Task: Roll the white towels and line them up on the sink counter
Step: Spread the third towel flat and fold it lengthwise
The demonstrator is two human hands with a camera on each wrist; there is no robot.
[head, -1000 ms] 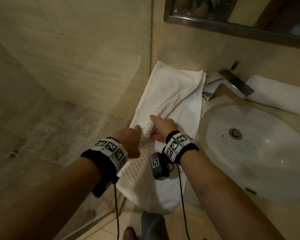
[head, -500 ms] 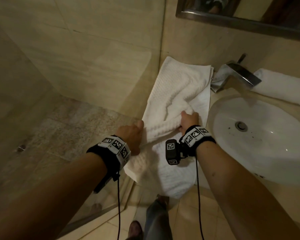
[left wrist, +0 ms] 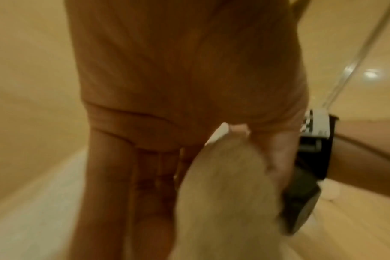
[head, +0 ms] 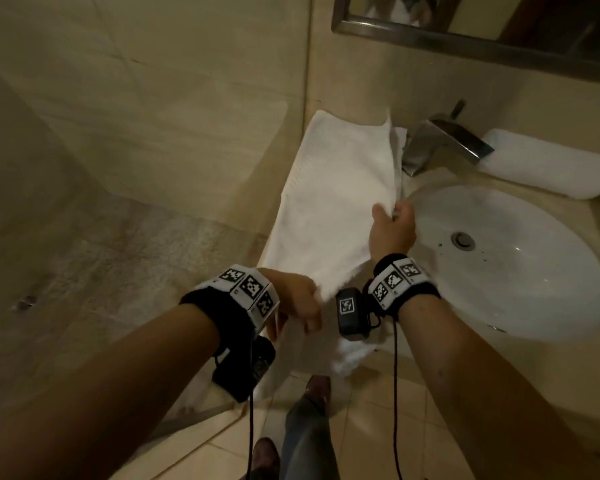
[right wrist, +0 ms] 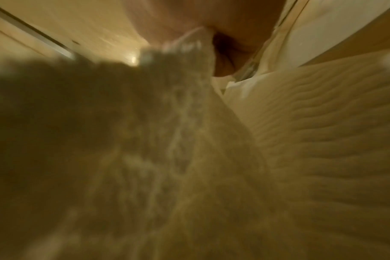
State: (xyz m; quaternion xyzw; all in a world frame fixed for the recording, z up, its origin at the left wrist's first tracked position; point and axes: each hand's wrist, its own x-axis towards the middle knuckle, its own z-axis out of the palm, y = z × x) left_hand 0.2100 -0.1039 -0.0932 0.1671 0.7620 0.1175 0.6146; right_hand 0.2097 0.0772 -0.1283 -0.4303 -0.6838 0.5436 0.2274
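Note:
A white waffle towel (head: pixel 329 209) lies lengthwise on the counter left of the sink, its near end hanging over the front edge. My left hand (head: pixel 298 299) pinches the towel's near edge; the left wrist view shows the cloth (left wrist: pixel 225 193) bunched between thumb and fingers. My right hand (head: pixel 392 226) grips the towel's right edge beside the basin, lifting it taut. The right wrist view is blurred, filled by towel fabric (right wrist: pixel 312 132). A rolled white towel (head: pixel 548 168) lies on the counter behind the sink, at the right.
The white oval basin (head: pixel 520 289) takes up the counter's right side, with a chrome faucet (head: pixel 444 140) behind it. A mirror frame (head: pixel 465 39) hangs above. A glass shower panel and stone floor (head: pixel 101 254) lie to the left. My feet stand below.
The bunched fold at the towel's middle is gone. My right hand moved out to the right edge and my left hand drew back to the near end, pulling the towel flat and taut.

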